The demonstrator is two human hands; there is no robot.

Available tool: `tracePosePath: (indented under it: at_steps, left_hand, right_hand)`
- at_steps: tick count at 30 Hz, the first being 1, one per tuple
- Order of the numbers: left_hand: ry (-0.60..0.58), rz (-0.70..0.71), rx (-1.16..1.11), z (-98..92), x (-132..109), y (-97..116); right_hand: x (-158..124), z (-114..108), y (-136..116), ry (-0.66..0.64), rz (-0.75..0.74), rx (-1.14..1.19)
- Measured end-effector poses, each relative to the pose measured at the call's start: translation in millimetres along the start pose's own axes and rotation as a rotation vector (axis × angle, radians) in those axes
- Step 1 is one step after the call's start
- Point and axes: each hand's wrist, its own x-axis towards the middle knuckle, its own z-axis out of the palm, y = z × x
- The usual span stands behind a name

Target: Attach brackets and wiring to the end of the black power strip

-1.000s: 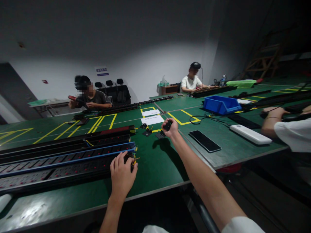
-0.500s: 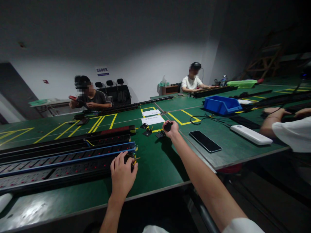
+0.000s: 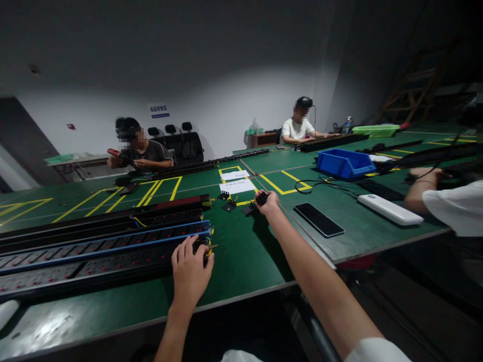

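My left hand (image 3: 191, 264) is closed around the near end of the front power strip (image 3: 132, 260), a long dark bar with a row of sockets and red dots. Yellow wire ends stick out beside its fingertips. Over the middle of the green table (image 3: 245, 266), my right hand (image 3: 269, 202) grips a small black part (image 3: 261, 198), its exact kind partly hidden by the fingers. Just left of that hand lie several black brackets (image 3: 228, 205), one of them almost under the knuckles. Behind the front strip a blue-edged strip (image 3: 151, 235) lies parallel.
Right of my forearm lie a black phone (image 3: 319, 219) and a white power bank (image 3: 390, 209) with a cable. A blue bin (image 3: 345, 163) stands behind them. Paper labels (image 3: 237, 186) lie beyond the brackets. A co-worker's arm (image 3: 422, 188) rests at right; two people sit across.
My right hand has turned slightly and shifted a little to the right, tilting the small black part. My left hand stays in place on the strip's end.
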Motion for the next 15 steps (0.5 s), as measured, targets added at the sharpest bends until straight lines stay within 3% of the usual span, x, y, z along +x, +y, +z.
tracePosePath:
  at_steps: [15]
  left_hand:
    - [-0.006,-0.003,-0.007,-0.4,-0.3,-0.1]
  right_hand:
    - [10.3,-4.2,0.2,0.035,-0.025,-0.031]
